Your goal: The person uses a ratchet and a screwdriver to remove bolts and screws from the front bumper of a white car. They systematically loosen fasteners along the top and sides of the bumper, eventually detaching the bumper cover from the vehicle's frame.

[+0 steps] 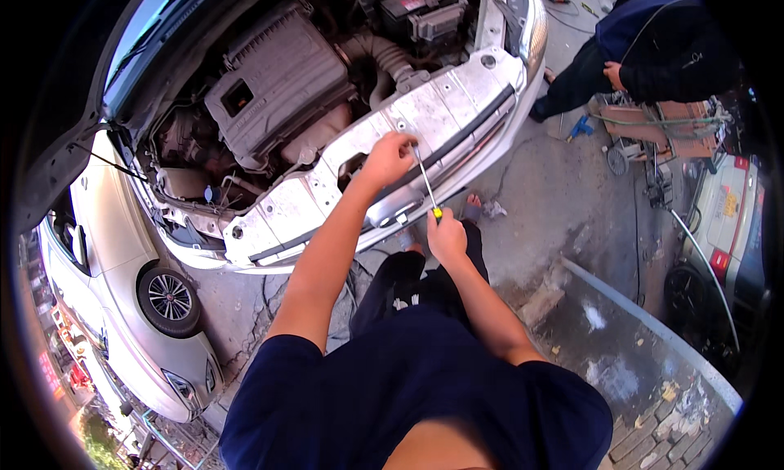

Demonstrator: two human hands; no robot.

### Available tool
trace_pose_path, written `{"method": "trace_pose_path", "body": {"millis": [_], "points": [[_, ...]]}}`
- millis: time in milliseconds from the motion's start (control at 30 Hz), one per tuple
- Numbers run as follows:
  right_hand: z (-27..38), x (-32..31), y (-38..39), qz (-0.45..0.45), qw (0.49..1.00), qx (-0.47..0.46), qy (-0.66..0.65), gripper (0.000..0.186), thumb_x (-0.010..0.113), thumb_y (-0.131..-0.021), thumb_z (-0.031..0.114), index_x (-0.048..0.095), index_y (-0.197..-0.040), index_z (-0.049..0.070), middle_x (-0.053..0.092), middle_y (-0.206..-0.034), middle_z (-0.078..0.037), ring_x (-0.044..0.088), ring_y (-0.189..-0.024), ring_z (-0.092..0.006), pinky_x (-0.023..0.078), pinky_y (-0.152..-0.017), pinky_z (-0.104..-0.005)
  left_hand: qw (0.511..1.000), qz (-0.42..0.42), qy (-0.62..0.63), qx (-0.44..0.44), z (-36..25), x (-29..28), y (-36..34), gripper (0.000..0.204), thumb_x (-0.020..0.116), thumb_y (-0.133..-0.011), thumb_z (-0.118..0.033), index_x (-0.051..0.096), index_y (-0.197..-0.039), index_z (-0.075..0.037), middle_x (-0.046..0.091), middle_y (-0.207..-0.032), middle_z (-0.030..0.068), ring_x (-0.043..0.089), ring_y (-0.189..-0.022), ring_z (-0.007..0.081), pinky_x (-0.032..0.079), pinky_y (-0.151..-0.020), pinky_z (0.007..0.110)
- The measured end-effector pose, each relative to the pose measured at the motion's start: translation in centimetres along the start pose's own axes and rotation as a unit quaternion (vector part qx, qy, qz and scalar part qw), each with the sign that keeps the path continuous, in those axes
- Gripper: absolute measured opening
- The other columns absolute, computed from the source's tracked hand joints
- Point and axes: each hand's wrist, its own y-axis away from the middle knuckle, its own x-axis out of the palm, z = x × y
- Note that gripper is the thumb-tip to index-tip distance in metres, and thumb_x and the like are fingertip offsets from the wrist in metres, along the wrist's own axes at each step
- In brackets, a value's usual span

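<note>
Within closed right grip (447,238): yellow-handled screwdriver (429,190)

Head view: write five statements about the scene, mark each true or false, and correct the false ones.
1. The right hand grips a screwdriver with yellow on its handle. True.
2. The left hand hangs by the person's side. False: it is at the white front panel, near the screwdriver's far end.
3. The engine bay is covered by a shut hood. False: the hood is raised, leaving the bay exposed.
4. Someone in dark clothing is at the picture's upper right. True.
5. A pale car stands at the picture's left. True.
</note>
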Motion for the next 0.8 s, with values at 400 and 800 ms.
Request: {"method": "trace_pose_path", "body": {"millis": [400,800], "points": [[-2.7,0.6,-3.0,0.01,0.996,-0.079,-0.045,0.041,0.055,-0.096,0.037,0.056,-0.09,-0.003,0.063,-0.075,-0.03,0.063,-0.075,-0.0491,0.05,-0.068,-0.054,1.0,-0.002,0.021,-0.018,-0.8,-0.3,0.0,0.033,0.06,-0.077,-0.004,0.069,-0.109,-0.004,0.062,-0.096,0.0129,0.066,-0.084,0.0232,0.054,-0.079,0.031],[-1.4,1.0,-5.4,-0.008,0.997,-0.067,-0.026,0.041,0.052,-0.097,0.041,0.057,-0.096,0.0,0.065,-0.079,-0.031,0.064,-0.079,-0.0492,0.051,-0.071,-0.0565,0.999,-0.004,0.022,-0.038,-1.2,-0.5,0.1,0.04,0.062,-0.08,-0.005,0.063,-0.12,-0.005,0.063,-0.096,0.013,0.066,-0.082,0.0228,0.054,-0.077,0.032]]}}
